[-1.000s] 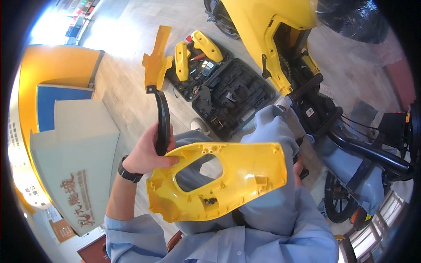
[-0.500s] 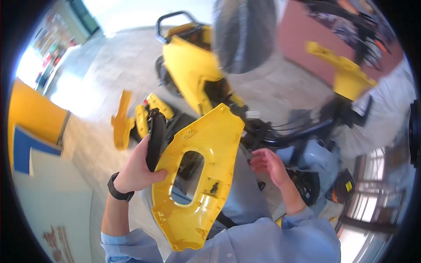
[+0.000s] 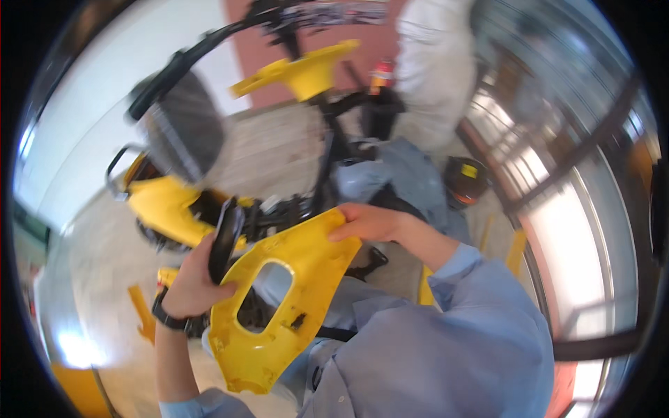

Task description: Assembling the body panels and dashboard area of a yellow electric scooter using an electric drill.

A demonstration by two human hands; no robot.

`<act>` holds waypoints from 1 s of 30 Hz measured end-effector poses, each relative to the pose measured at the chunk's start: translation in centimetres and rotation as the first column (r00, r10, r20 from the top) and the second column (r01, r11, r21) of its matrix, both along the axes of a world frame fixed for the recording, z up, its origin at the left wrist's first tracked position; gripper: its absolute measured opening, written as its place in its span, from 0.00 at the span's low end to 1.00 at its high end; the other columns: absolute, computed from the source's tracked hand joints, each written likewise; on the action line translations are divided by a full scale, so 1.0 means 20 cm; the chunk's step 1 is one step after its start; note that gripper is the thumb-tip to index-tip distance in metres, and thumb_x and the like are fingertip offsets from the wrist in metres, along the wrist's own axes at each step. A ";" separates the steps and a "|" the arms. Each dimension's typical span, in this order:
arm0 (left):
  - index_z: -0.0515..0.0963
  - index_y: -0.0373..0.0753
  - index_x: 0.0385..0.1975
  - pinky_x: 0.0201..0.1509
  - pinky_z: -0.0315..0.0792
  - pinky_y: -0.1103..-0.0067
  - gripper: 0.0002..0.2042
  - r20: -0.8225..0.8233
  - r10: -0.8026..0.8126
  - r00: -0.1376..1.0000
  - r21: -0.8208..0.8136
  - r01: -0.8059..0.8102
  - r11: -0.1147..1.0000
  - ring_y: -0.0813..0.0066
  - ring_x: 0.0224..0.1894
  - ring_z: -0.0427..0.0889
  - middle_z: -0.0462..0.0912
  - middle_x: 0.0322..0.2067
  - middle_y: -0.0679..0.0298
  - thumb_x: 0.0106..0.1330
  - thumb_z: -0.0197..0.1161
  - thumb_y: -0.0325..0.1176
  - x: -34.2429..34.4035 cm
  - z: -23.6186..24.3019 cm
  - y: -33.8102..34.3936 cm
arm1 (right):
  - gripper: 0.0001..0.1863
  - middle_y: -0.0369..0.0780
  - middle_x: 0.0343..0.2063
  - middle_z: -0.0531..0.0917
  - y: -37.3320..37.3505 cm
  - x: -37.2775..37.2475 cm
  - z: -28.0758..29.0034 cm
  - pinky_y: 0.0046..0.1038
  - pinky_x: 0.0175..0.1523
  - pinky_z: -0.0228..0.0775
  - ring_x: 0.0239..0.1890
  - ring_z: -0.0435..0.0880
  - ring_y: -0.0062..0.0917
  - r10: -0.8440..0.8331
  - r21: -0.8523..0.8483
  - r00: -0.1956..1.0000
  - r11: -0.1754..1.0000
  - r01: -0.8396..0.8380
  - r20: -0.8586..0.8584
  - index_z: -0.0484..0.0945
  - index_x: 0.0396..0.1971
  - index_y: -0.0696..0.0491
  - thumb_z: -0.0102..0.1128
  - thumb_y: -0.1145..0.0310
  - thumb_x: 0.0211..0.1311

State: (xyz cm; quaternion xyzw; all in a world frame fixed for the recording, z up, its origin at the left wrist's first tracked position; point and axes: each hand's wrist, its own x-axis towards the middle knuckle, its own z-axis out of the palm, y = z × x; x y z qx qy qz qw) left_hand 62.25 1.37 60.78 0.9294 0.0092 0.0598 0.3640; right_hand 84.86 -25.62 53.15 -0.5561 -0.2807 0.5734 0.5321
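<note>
A yellow plastic body panel (image 3: 313, 258) with a large oblong opening is held tilted before my body, its moulded side with small bosses facing me. My left hand (image 3: 191, 282) grips its left edge, thumb on the face. The same hand also has a long, glossy black part (image 3: 224, 240) standing upright against that edge; its kind is unclear. My right hand (image 3: 373, 223) pinches the panel's upper right corner, thumb on the near face and fingers hidden behind. A small dark patch (image 3: 298, 321) shows beside the opening.
Beyond the panel stands a partly stripped yellow scooter (image 3: 164, 209) with a raised, film-wrapped seat (image 3: 185, 132). A yellow cover (image 3: 306, 78) sits on its steering column. Loose yellow pieces (image 3: 141, 313) lie at the left. A black round container (image 3: 465, 181) stands to the right, near pale fabric (image 3: 435, 76).
My right hand, free and apart before, has taken hold of the panel's upper right corner. The panel has shifted left and down in view. The view has swung toward the right.
</note>
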 end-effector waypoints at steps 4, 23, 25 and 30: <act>0.62 0.32 0.60 0.34 0.73 0.81 0.38 -0.077 0.083 0.994 -0.262 -0.101 0.960 0.82 0.31 0.76 0.76 0.28 0.68 0.48 0.75 0.28 0.17 0.01 -0.18 | 0.22 0.35 0.46 0.81 -0.47 0.10 -0.05 0.22 0.55 0.66 0.50 0.76 0.18 -0.218 0.114 0.950 0.974 0.196 0.225 0.73 0.55 0.58 0.61 0.71 0.60; 0.71 0.37 0.42 0.20 0.64 0.86 0.10 -0.331 0.169 0.928 -0.621 -0.349 0.702 0.81 0.20 0.71 0.75 0.27 0.65 0.68 0.59 0.34 0.69 -0.35 -1.21 | 0.22 0.38 0.54 0.76 -2.96 0.30 -1.38 0.39 0.54 0.77 0.54 0.78 0.31 -0.950 -0.146 -0.256 -0.232 0.962 -0.180 0.65 0.60 0.50 0.52 0.74 0.68; 0.71 0.37 0.43 0.20 0.63 0.86 0.11 -0.328 0.133 0.935 -0.608 -0.317 0.727 0.82 0.19 0.70 0.75 0.27 0.66 0.67 0.60 0.35 0.76 -0.43 -1.37 | 0.22 0.37 0.54 0.76 -2.89 0.31 -1.73 0.39 0.54 0.76 0.53 0.78 0.31 -0.908 -0.153 -0.355 -0.327 0.932 -0.223 0.66 0.60 0.48 0.53 0.75 0.67; 0.71 0.39 0.43 0.19 0.61 0.86 0.12 -0.443 0.059 0.895 -0.545 -0.321 0.774 0.83 0.18 0.69 0.75 0.26 0.67 0.66 0.61 0.37 0.85 -0.57 -1.62 | 0.24 0.35 0.53 0.76 -2.73 0.26 -2.26 0.39 0.55 0.75 0.54 0.77 0.31 -0.768 -0.271 -0.566 -0.501 0.822 -0.298 0.67 0.59 0.45 0.54 0.78 0.65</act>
